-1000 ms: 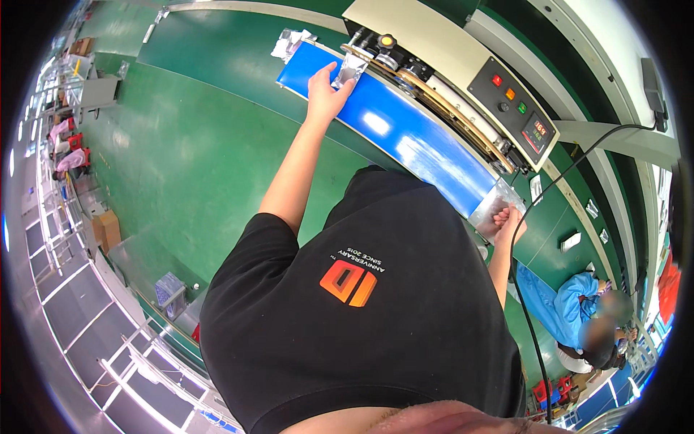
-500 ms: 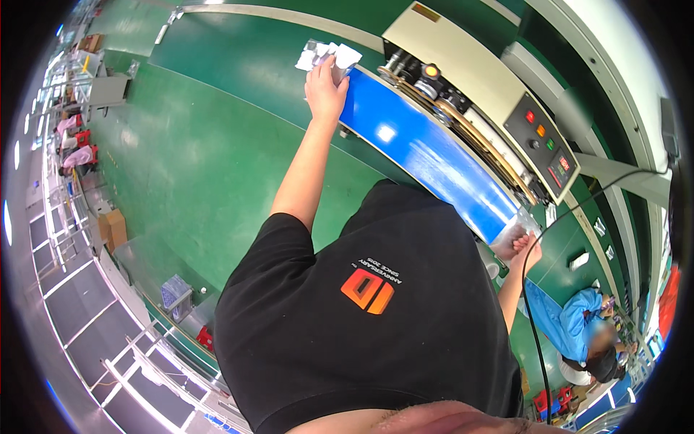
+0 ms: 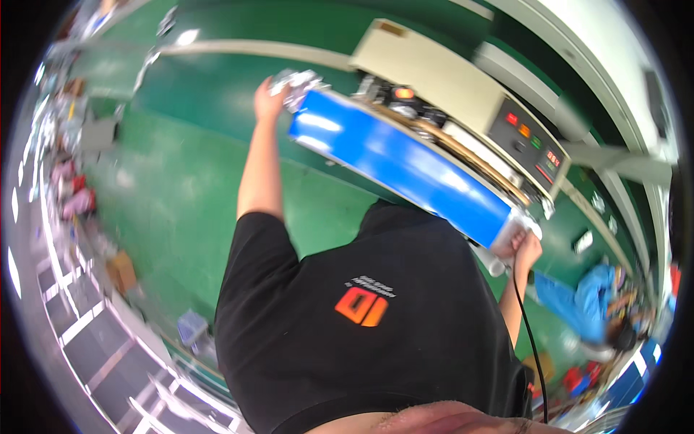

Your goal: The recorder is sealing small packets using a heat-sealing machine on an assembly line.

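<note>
Our left grip [image 3: 269, 103] is touching silvery packets [image 3: 302, 83] by the blue belt [image 3: 405, 170] (left end), right grip [image 3: 529, 249] is sitting curled at its right end; can't tell if either's holding anything.

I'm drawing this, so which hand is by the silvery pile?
The left hand, touching the silvery pile by one end of the blue belt; the right hand is at the opposite end.

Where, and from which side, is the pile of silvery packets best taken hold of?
Probably its left edge, from the left, where the left grip is. The pile of silvery packets looks loose, suggesting a wide hold, and the blue conveyor belt borders its right.
</note>
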Demonstrator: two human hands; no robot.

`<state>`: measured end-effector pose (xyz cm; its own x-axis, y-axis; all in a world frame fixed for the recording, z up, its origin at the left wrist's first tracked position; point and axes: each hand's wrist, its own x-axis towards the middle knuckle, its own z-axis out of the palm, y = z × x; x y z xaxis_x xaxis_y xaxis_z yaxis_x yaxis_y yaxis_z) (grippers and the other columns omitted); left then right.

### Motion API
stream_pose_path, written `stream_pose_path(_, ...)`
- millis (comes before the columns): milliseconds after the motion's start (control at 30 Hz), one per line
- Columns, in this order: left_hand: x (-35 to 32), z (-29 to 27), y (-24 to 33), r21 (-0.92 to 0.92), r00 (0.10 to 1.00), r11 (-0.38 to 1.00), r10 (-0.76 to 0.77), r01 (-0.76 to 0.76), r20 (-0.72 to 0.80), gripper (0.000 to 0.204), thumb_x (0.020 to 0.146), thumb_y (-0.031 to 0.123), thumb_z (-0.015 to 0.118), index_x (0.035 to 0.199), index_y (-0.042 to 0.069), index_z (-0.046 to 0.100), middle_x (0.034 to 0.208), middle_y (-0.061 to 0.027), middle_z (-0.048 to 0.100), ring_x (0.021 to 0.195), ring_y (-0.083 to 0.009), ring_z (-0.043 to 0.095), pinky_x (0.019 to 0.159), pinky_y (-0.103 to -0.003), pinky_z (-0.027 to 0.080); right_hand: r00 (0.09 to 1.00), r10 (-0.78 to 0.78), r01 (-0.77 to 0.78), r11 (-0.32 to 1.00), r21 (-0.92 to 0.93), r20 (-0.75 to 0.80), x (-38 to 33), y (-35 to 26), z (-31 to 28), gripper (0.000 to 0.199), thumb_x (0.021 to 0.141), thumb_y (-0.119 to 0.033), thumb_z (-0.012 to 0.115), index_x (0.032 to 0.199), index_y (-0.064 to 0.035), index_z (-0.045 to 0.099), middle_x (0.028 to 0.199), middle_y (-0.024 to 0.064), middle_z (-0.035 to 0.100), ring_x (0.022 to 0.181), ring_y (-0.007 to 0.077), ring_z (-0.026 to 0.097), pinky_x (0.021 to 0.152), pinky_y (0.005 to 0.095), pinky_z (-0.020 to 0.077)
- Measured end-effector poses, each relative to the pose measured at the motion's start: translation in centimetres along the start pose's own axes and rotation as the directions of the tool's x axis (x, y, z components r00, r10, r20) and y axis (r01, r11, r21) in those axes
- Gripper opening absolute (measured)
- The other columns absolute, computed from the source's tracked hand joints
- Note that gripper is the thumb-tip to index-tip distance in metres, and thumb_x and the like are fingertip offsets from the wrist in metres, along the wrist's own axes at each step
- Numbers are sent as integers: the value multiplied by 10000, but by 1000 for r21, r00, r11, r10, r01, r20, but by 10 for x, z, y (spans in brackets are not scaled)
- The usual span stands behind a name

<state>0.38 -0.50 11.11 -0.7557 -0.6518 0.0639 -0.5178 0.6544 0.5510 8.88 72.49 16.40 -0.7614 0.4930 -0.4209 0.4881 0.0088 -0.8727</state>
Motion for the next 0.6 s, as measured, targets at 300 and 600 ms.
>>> stream_pose_path(300, -160, 20, 4, -472, 774, 858, -437, 204, -459, 250, 820, 87, 604, 1027, -49, 642, 1027, -146, 651, 913, -221, 606, 838, -317, 485, 995, 94, -95, 995, 27, 43, 14, -7, -24, 258, 869, -160, 573, 655, -16, 574, 562, 40, 558, 446, 94, 527, 414, 218, 431)
stream_pose_path(600, -316, 56, 37, -658, 688, 600, -706, 455, -168, 264, 850, 88, 537, 1079, -20, 609, 1022, -108, 626, 881, -199, 578, 820, -302, 473, 707, 304, -440, 896, 61, 639, 51, -27, -80, 292, 896, -237, 577, 720, -6, 607, 629, 70, 619, 514, 146, 610, 435, 237, 470)
